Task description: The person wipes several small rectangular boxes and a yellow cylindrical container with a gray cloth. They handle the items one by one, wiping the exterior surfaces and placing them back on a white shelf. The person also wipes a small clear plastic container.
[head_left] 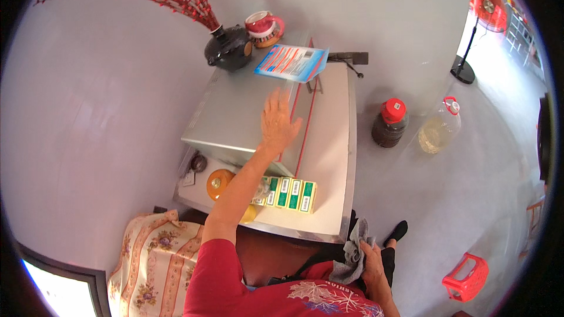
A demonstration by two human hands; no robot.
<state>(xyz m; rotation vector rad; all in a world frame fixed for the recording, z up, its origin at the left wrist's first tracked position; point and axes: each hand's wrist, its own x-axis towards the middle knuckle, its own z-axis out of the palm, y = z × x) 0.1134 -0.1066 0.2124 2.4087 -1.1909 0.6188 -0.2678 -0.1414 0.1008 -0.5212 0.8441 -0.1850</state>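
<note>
At frame centre, the left hand (278, 120) lies open and flat on a rigid grey metal box (235, 117), while the right hand (369, 258), lower right, grips a soft, light grey cloth (352, 252), easily bunched anywhere.

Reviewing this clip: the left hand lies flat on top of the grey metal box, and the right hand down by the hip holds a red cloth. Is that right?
Not quite. The head view shows the cloth in the right hand is grey, not red. The rest holds: the left hand lies flat, fingers spread, on top of the grey metal box.
</note>
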